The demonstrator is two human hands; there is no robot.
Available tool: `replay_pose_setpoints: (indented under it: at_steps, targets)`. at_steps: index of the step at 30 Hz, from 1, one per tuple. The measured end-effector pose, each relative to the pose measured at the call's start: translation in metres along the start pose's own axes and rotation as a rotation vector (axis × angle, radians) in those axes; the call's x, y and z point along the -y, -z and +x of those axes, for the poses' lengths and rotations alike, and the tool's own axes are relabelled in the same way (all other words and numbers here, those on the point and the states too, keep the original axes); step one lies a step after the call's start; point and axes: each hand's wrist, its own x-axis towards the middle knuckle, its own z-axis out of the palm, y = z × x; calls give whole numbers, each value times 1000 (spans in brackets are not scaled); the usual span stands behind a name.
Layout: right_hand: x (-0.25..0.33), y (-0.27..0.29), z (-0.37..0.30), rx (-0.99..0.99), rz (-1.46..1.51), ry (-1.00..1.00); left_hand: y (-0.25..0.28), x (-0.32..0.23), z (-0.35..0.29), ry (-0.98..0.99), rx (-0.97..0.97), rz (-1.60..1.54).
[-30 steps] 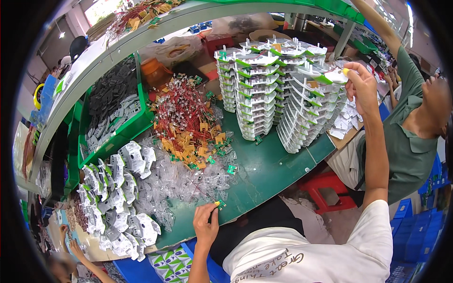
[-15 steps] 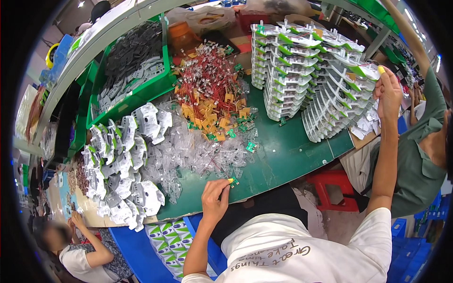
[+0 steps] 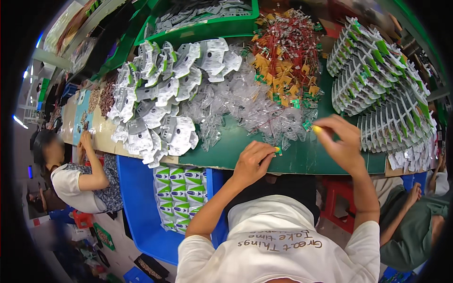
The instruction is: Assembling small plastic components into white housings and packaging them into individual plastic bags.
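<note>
"At twelve o'clock, over the near edge of the green table [image 3: 302, 161], your left hand [image 3: 252, 162] pinches a small green circuit board [image 3: 278, 152]. What makes that a good hold?"

"Light pressure, I'd judge: thumb and finger on one end only, so the rest is free and in your sight. A hard squeeze or a twist of your wrist could bend so slight a part."

"And your right hand [image 3: 342, 141], towards one o'clock?"

"Your fingers curl loosely there. The yellow finger cot [image 3: 317, 129] is just beside another green board [image 3: 306, 126], near the heap of clear plastic pieces [image 3: 222, 106]. Whether you touch or grasp it, I cannot tell. Mind the loose pieces; they look likely to snag."

"What else surrounds you?"

"Beyond, at twelve, a tangle of red wires [image 3: 297, 45] with orange brackets [image 3: 278, 78]. You have white housings [image 3: 165, 92] piled towards eleven, and stacked green-edged housings [image 3: 373, 63] at one."
</note>
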Motion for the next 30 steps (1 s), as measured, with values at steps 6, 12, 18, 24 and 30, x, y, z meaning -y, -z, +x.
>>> replay_pose_setpoints:
  at_steps: [6, 12, 18, 24, 30]
  targets:
    - [-50, -69, 34, -29, -336, -79, -2, -1, -3, -11, -17, -9]
    - [-44, -59, 40, 42, -226, -83, -1, 0, -3, 2, -15, -9]
    - [-55, -31, 38, -39, 687, -365, 2, 0, 0, 15, -17, -63]
    - [-71, -17, 26, -41, 1276, -507, 4, -6, 4, 89, -52, -171]
    - [-32, -34, 0, 40, 506, -320, 6, -27, 19, 337, -74, -464]
